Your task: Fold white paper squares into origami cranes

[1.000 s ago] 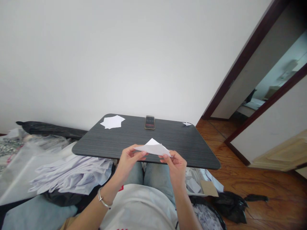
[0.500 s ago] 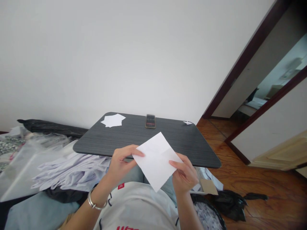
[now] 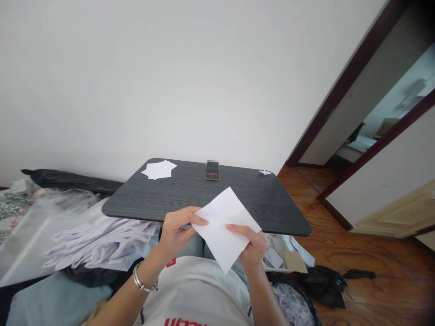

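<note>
The person's left hand [image 3: 178, 228] pinches the left corner of a white paper sheet [image 3: 220, 237], thumb on its upper face. The right hand [image 3: 252, 249] grips the same sheet near its right corner, its thumb laid flat across the surface and pointing toward the middle. The two hands are apart, with the sheet spanning between them. The sheet is turned like a diamond, raised at the near edge of a dark table [image 3: 180, 188]; its far corner overlaps the tabletop in view, and its near corner hangs over the person's lap. Faint creases cross it.

On the table, several white papers [image 3: 159, 170] lie overlapped at the far left, a small dark device [image 3: 212, 171] sits at the far middle, and a small folded white paper piece [image 3: 264, 172] rests near the far right corner. To the left of the person is a heap of pale cloth [image 3: 105, 244]; to the right, a black bag [image 3: 322, 285] lies on the wooden floor [image 3: 377, 294].
</note>
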The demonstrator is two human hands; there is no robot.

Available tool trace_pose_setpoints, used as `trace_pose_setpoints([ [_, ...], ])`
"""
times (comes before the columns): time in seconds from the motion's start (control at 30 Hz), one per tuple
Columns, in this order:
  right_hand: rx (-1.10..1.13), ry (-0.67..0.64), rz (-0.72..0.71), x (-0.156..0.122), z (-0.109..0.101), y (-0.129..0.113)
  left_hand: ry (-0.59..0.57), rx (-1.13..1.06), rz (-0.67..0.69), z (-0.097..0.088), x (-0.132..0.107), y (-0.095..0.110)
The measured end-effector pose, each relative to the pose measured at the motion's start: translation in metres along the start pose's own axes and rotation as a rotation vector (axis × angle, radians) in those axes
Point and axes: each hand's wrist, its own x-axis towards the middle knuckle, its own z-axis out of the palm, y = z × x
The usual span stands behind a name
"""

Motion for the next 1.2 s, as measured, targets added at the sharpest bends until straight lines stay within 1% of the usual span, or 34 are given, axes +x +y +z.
trace_pose_setpoints([
  [0.13,-0.021,0.023,-0.02,0.001,0.0,0.003,-0.001,-0.018,-0.028,0.003,-0.001,-0.006],
  [0.23,-0.091,0.043,-0.014,0.0,-0.001,0.006,-0.014,0.026,-0.013,0.002,-0.002,-0.007],
  [0.37,-0.105,-0.002,-0.016,-0.002,0.001,0.009,-0.177,0.084,-0.017,0.001,-0.001,-0.006],
  [0.43,-0.089,-0.016,-0.02,-0.003,0.002,0.009,-0.212,0.071,-0.033,0.003,-0.001,-0.006],
  [0.5,-0.086,-0.018,-0.005,-0.003,0.003,0.009,-0.203,0.045,-0.062,0.006,0.0,-0.007],
  [0.67,-0.09,0.001,0.042,-0.004,0.004,0.009,-0.131,-0.036,-0.151,0.014,-0.001,-0.008],
  [0.9,-0.05,0.045,0.033,-0.005,0.005,0.01,-0.075,-0.066,-0.158,0.02,-0.005,-0.01],
  [1.03,-0.08,0.038,0.073,-0.004,0.005,0.009,-0.048,-0.065,-0.185,0.022,-0.005,-0.012],
  [1.2,-0.089,0.066,0.1,-0.004,0.006,0.01,0.024,-0.093,-0.207,0.021,-0.004,-0.015],
])
